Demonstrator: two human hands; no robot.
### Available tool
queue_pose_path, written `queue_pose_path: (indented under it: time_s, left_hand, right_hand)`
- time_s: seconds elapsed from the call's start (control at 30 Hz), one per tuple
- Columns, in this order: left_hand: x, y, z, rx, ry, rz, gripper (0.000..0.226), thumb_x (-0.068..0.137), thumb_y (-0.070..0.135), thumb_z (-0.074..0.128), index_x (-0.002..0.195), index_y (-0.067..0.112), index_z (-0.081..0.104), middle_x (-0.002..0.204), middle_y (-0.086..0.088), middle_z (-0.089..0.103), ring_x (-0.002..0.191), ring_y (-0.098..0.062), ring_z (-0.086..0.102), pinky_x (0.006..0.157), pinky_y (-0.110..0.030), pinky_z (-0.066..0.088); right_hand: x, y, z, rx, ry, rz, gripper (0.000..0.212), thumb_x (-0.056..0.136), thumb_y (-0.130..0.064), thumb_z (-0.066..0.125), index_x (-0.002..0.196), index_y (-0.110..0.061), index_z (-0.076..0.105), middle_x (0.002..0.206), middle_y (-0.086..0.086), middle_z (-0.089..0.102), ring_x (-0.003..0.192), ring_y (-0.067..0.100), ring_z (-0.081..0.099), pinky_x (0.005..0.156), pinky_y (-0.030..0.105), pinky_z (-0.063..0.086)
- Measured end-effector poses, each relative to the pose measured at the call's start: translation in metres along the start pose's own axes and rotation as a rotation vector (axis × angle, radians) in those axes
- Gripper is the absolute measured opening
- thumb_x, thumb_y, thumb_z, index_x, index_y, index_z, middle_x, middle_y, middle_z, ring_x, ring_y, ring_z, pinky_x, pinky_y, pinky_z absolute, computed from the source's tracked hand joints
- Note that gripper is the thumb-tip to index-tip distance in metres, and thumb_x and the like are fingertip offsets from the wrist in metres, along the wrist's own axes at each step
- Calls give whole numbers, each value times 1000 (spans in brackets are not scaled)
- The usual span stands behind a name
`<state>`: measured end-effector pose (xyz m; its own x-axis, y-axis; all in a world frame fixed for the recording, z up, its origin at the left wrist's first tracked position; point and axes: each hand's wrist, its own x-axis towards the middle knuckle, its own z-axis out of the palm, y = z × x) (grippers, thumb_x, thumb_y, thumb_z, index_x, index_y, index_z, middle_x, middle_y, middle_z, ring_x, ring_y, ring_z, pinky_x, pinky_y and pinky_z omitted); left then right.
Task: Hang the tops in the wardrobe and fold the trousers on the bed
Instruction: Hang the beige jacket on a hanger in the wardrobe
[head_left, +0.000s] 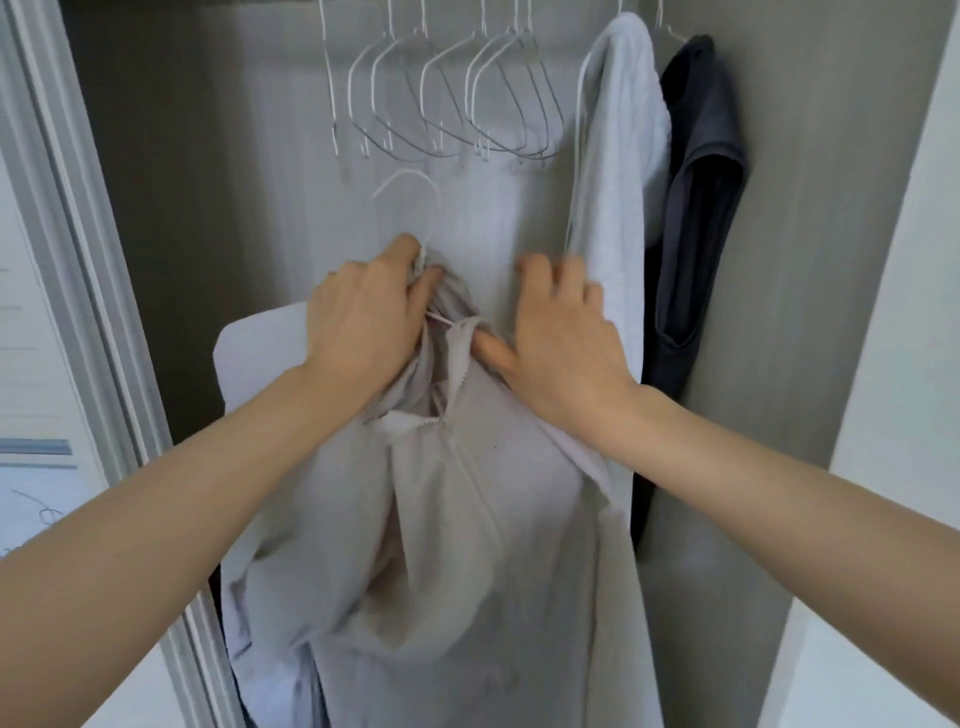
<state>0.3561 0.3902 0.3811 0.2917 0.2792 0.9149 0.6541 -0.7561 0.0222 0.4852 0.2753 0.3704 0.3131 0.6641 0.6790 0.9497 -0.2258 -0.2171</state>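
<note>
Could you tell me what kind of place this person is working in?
Most likely a bedroom wardrobe: empty wire hangers hang in a row at the top, a light grey top and a dark top already hang at the right, and a door frame borders the left.

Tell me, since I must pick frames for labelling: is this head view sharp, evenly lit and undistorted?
Head view: soft, even light, no glare; the wardrobe door frame bows from wide-angle distortion; the left hand and beige top look slightly soft; the empty hangers stay readable.
</note>
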Motion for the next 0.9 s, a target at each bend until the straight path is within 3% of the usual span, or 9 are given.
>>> queue_pose_path:
  time_s: [0.07,0.17,0.23,0.33,0.43,0.57,0.63,0.73,0.9]
  left_hand:
    - [5,-7,-8,1,74,-35,33,101,40,43,100,8,52,87,-27,64,82,-50,56,63,-39,27]
    - [8,-15,-10,27,149,-25,34,101,39,43,99,7,55,81,-28,64,75,-50,57,62,-40,29]
    - [8,-19,-8,69,185,6,34,101,39,42,99,7,55,75,-27,63,69,-49,57,60,-39,31]
    - [9,-23,-9,126,213,37,34,100,37,43,94,6,56,63,-25,59,57,-45,55,56,-38,30]
    - [8,-23,-7,163,255,113,31,96,35,48,83,8,55,47,-20,51,41,-39,51,51,-31,28]
    - [-1,-4,0,69,202,221,33,94,40,44,84,11,58,47,-19,54,42,-40,54,51,-30,28]
    - [0,3,0,-67,122,192,35,95,44,39,89,13,55,60,-20,61,56,-44,59,54,-33,31]
    - [8,-3,3,-267,-55,56,27,91,50,34,85,25,42,77,-10,61,83,-43,58,65,-37,38]
    - [10,-10,3,-408,-147,-88,31,96,44,45,80,18,45,62,2,47,72,-31,47,66,-36,37]
  right_hand:
    - [4,5,1,-57,-322,175,56,100,-48,31,142,-11,23,138,20,36,116,35,49,96,46,43]
    - [10,16,-5,331,-636,364,66,95,-61,30,127,-7,52,119,17,61,99,29,63,89,34,51]
    - [12,19,-7,549,-595,358,56,90,-61,44,110,-11,61,101,9,68,85,22,66,76,32,52]
    - [16,22,-6,531,-488,217,36,95,-38,51,98,-5,62,106,14,67,98,26,65,84,29,52]
    - [23,19,-11,413,-232,38,33,98,-16,49,66,-9,43,67,0,48,66,16,46,55,6,36]
    - [39,8,-11,454,-3,-229,20,97,-13,49,77,-17,48,70,-3,50,67,13,47,64,20,36]
    - [50,5,-6,455,5,-290,14,97,-16,46,86,-13,55,80,8,59,76,22,53,69,32,40]
    - [55,4,1,301,-35,-347,19,100,-20,42,91,-9,54,84,14,57,81,23,45,69,28,33]
    - [29,-13,-7,-113,-87,-69,48,95,-61,23,112,-21,42,94,3,46,79,30,49,69,38,39]
